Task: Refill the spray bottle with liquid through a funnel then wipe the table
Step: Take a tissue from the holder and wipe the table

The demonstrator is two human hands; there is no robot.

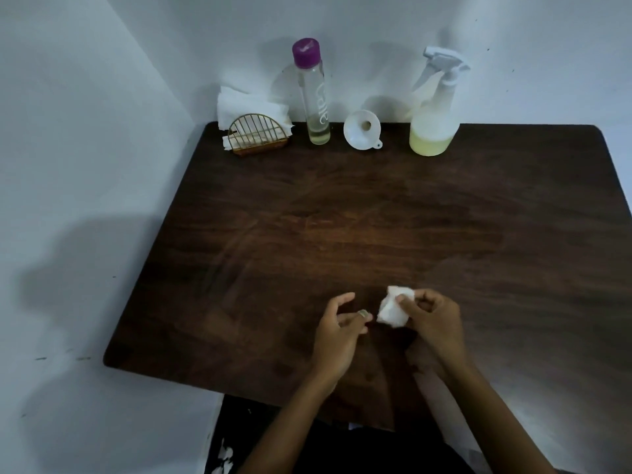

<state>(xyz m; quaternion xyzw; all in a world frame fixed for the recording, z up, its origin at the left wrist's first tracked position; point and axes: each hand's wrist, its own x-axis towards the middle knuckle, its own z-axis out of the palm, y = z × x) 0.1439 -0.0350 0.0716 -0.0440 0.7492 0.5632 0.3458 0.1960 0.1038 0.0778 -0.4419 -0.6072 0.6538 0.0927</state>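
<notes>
A white spray bottle [435, 111] with pale yellow liquid in its lower part stands at the back right of the dark wooden table [307, 217], trigger head on. Left of it a white funnel [362, 130] lies tilted on the table. A tall clear bottle [313, 94] with a purple cap stands further left, a little liquid at its bottom. Near the front edge, my right hand [431, 319] pinches a crumpled white tissue [393, 307]. My left hand [337, 328] is beside the tissue, fingers apart, holding nothing.
A gold wire napkin holder [256, 136] with white tissues sits in the back left corner. White walls close in behind and to the left. Dark clothing shows below the table's front edge.
</notes>
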